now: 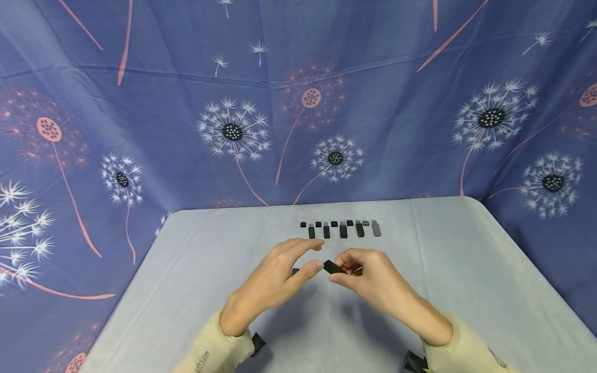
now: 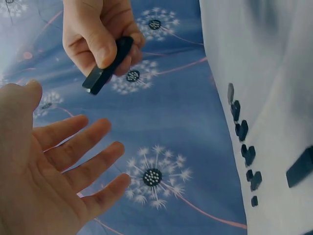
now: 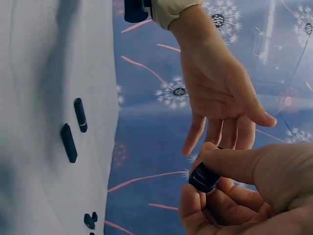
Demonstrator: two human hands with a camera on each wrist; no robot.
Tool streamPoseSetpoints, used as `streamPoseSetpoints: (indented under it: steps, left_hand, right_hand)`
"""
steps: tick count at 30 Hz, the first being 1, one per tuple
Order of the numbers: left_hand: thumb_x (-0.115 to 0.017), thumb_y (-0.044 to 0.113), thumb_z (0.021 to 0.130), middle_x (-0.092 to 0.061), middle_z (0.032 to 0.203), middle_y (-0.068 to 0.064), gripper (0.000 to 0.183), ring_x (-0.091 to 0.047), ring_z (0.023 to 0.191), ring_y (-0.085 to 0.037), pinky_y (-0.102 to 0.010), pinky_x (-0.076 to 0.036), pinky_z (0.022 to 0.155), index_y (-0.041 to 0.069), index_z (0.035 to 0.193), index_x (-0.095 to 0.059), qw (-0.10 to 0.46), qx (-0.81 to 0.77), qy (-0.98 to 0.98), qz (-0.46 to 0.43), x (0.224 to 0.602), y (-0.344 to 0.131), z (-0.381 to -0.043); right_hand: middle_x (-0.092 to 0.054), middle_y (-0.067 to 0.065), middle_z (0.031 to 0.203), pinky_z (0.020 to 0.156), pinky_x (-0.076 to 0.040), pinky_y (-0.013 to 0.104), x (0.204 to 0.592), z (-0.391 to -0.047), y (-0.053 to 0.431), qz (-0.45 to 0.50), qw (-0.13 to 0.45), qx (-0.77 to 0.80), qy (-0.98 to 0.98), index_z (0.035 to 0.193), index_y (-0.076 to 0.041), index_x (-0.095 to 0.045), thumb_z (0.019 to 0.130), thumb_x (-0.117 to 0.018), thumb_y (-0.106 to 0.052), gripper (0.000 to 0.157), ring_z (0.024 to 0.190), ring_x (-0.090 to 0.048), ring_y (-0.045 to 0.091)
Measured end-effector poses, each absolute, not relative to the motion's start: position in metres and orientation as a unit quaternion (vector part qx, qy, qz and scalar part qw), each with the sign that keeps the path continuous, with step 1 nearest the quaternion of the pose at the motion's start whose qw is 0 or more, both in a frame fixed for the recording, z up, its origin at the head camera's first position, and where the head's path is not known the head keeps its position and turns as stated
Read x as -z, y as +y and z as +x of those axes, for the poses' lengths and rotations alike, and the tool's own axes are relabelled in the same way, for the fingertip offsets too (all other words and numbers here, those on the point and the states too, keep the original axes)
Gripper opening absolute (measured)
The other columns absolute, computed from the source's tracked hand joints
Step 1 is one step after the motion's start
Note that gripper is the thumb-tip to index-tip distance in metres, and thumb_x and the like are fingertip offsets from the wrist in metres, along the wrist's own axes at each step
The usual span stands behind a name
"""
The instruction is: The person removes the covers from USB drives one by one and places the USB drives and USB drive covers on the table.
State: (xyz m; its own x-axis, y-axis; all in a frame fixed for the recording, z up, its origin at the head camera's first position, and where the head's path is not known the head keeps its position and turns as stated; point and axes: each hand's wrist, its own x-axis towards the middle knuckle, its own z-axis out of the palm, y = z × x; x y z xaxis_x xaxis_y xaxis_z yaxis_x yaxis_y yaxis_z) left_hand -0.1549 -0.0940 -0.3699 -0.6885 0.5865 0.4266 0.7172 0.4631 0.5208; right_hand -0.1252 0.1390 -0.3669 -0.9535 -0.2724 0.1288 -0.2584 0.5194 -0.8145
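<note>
My right hand [image 1: 368, 269] pinches a black USB stick [image 1: 333, 267] between thumb and fingers above the table. In the left wrist view, one end of this USB stick [image 2: 101, 78] points towards the left hand; whether a cap sits on it I cannot tell. Just left of it hovers my left hand [image 1: 280, 269], fingers extended and apart, holding nothing. The left wrist view shows its bare palm [image 2: 54, 181]. Partly hidden behind the left hand, a dark piece [image 1: 295, 271] lies on the table. The right wrist view shows two black USB sticks [image 3: 69, 143] lying there.
Towards the table's back edge stands a row of several uncapped USB sticks [image 1: 343, 230], mostly black, with a grey one [image 1: 376, 228] at the right end. Small caps [image 1: 334, 224] lie beside them. A blue dandelion-print cloth [image 1: 280, 129] hangs behind the pale table [image 1: 466, 269].
</note>
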Motion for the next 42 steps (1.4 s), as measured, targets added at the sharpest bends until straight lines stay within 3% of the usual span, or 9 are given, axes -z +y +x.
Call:
streamPoseSetpoints:
  steps: [7,14,27,35,42]
  left_hand:
    - [-0.062,0.037,0.104,-0.070,0.133,-0.001,0.042,-0.062,0.128,-0.015,-0.033,-0.049,0.110,0.011,0.137,-0.065,0.132,0.337,-0.828,-0.428,0.369,-0.086,-0.155]
    - [-0.072,0.031,0.097,-0.074,0.123,-0.003,0.040,-0.069,0.117,-0.016,-0.032,-0.053,0.104,0.007,0.129,-0.070,0.177,0.315,-0.814,-0.454,0.376,-0.081,-0.155]
    - [-0.073,0.026,0.096,-0.074,0.097,0.008,0.015,-0.068,0.093,-0.004,-0.019,-0.055,0.087,0.016,0.108,-0.077,0.160,0.362,-0.823,-0.407,0.380,-0.077,-0.148]
    - [-0.074,0.023,0.096,-0.074,0.097,0.007,0.011,-0.068,0.094,-0.005,-0.021,-0.057,0.086,0.017,0.104,-0.077,0.168,0.386,-0.818,-0.392,0.384,-0.076,-0.147]
    - [-0.078,0.022,0.091,-0.077,0.095,0.005,0.011,-0.071,0.092,-0.007,-0.020,-0.057,0.082,0.016,0.100,-0.079,0.177,0.404,-0.819,-0.368,0.390,-0.076,-0.148]
  right_hand:
    - [-0.068,-0.008,0.080,0.073,-0.057,0.025,0.363,-0.121,0.137,-0.152,-0.008,0.479,0.865,0.089,-0.018,-0.073,0.088,-0.084,-0.023,0.012,0.075,-0.063,0.007]
    - [-0.067,-0.010,0.079,0.074,-0.058,0.025,0.364,-0.121,0.134,-0.147,-0.017,0.475,0.867,0.087,-0.021,-0.072,0.087,-0.085,-0.030,0.016,0.074,-0.064,0.007]
    - [-0.067,-0.011,0.080,0.075,-0.059,0.026,0.368,-0.119,0.131,-0.175,-0.038,0.472,0.863,0.087,-0.021,-0.072,0.088,-0.084,-0.022,0.011,0.076,-0.062,0.003]
    - [-0.066,-0.013,0.082,0.073,-0.059,0.027,0.372,-0.121,0.128,-0.200,-0.064,0.447,0.870,0.089,-0.022,-0.070,0.089,-0.083,-0.018,0.013,0.077,-0.061,0.002]
    - [-0.066,-0.012,0.087,0.068,-0.057,0.024,0.376,-0.122,0.127,-0.226,-0.094,0.438,0.865,0.092,-0.021,-0.074,0.082,-0.088,-0.020,0.017,0.080,-0.062,0.002]
